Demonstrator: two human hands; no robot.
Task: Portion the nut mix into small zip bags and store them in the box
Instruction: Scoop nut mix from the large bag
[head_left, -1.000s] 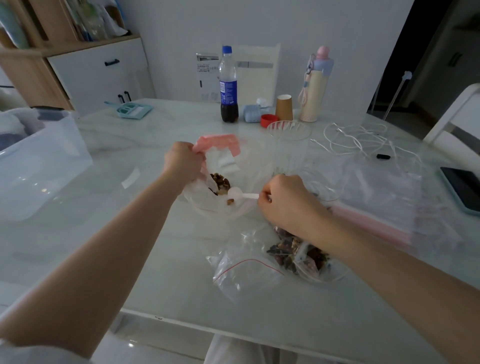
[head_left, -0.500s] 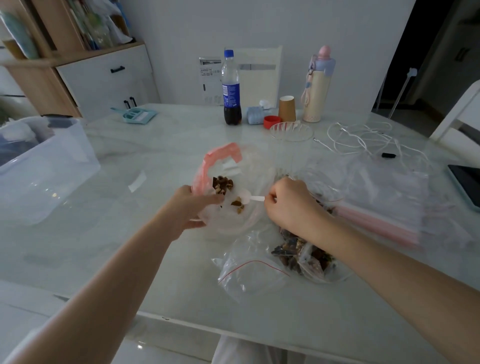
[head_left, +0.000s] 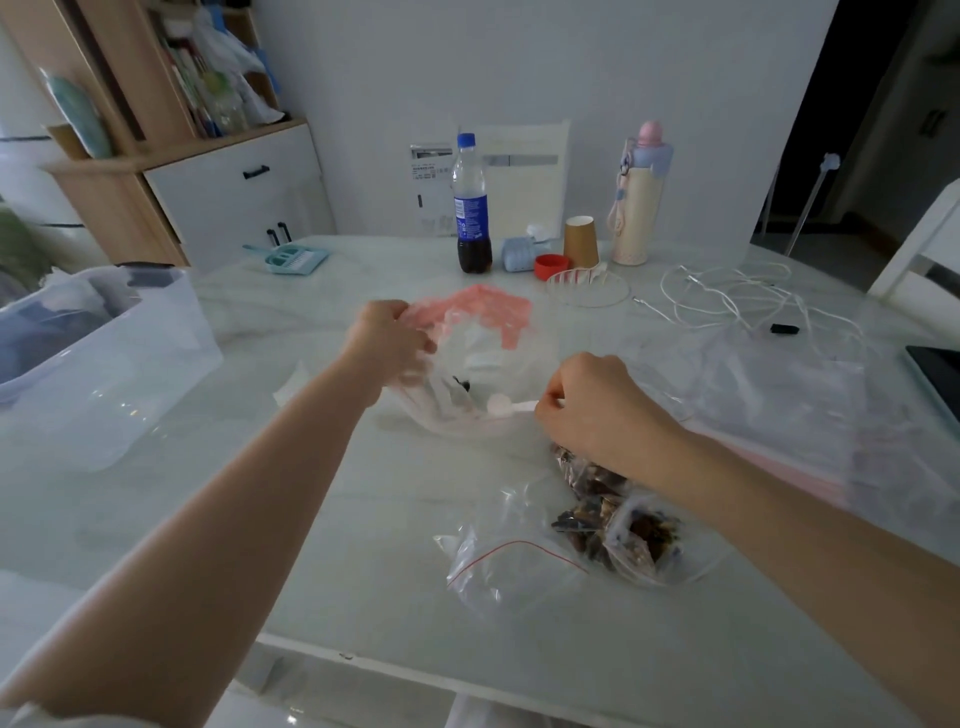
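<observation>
A: Item — zip bag (head_left: 483, 364), clear, pink-edged mouth. Location?

B: Mid-table, behind the nut bag (head_left: 613, 514). Its mouth edge is gripped by the left hand (head_left: 387, 345); a white scoop (head_left: 511, 405) is pinched by the right hand (head_left: 597, 410), bowl just inside the mouth.

A: Handling?

B: Judged thin, limp, slippery — best held at the stiffer zip strip, lest it collapse.

A: Contents?

B: Zip bag: a few dark pieces only. Nut bag: mix and smaller filled bags, it seems. Box (head_left: 98, 358), left of the zip bag: contents unclear.
</observation>
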